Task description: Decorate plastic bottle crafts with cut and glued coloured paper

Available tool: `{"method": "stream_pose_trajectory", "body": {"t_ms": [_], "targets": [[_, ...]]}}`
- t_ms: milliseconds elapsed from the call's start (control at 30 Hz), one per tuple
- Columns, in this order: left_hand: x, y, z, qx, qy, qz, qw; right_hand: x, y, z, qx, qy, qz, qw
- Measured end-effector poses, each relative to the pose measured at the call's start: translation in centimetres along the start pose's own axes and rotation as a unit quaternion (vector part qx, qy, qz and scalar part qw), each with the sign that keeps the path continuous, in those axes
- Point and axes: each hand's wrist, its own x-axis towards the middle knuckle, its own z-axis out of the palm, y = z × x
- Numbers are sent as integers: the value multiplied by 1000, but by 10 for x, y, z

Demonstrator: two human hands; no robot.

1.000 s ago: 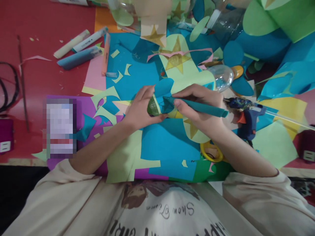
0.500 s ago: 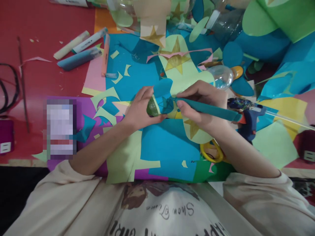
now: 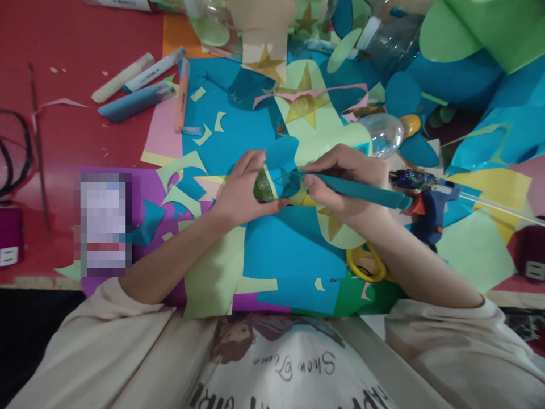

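Observation:
My left hand [image 3: 240, 190] is closed around a small green rounded piece [image 3: 263, 188] wrapped in blue paper [image 3: 281, 153]. My right hand [image 3: 343, 184] pinches a rolled teal paper stick [image 3: 361, 191] that lies nearly level, its left end splayed into flaps against the green piece. Both hands hover just above a layer of blue, pale green and purple paper sheets [image 3: 293, 250].
A blue hot glue gun [image 3: 428, 204] lies right of my right hand, yellow-handled scissors [image 3: 366, 264] below it. Marker pens [image 3: 140, 79] and a rolled blue tube [image 3: 134, 102] lie at upper left on the red table [image 3: 51, 136]. Clear plastic bottles [image 3: 385, 133] and paper cutouts crowd the back.
The teal stick slid slightly to the right and tilted a little; my right hand shifted with it. My left hand stays on the green piece.

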Motion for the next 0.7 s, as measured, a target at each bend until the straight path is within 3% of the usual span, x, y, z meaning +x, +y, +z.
{"method": "stream_pose_trajectory", "body": {"t_ms": [233, 467, 700], "targets": [[0, -1, 1, -5, 13, 8, 1000, -1, 1, 2, 0, 18, 1, 1000], [0, -1, 1, -1, 16, 6, 1000, 2, 0, -2, 0, -24, 23, 999], [-1, 3, -3, 21, -9, -17, 1000, 1, 0, -2, 7, 4, 27, 1000]]}}
